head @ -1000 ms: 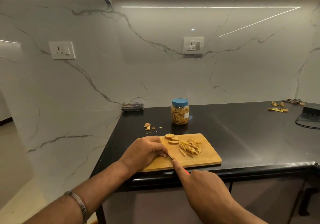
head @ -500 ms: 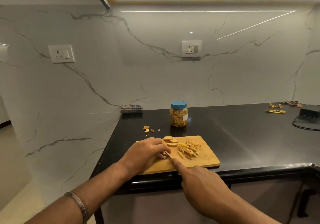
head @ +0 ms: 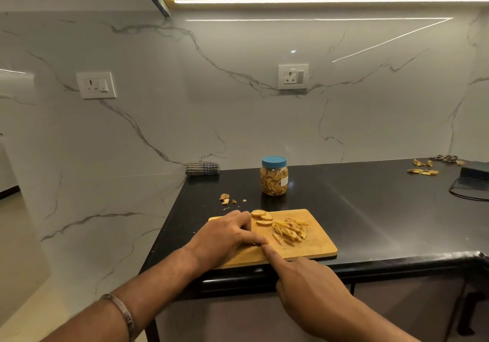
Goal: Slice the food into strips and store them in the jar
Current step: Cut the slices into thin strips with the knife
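Left hand (head: 225,238) curled on cutting board (head: 317,243); strips (head: 289,230) beside it.

Knife hidden under right hand (head: 309,286)

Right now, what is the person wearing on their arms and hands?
Both forearms are bare, with no sleeves showing. The left wrist carries a plain metal bangle. The left hand and right hand wear no gloves, and no rings are visible.

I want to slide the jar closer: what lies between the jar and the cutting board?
Nothing: the head view shows bare black counter between jar and cutting board.
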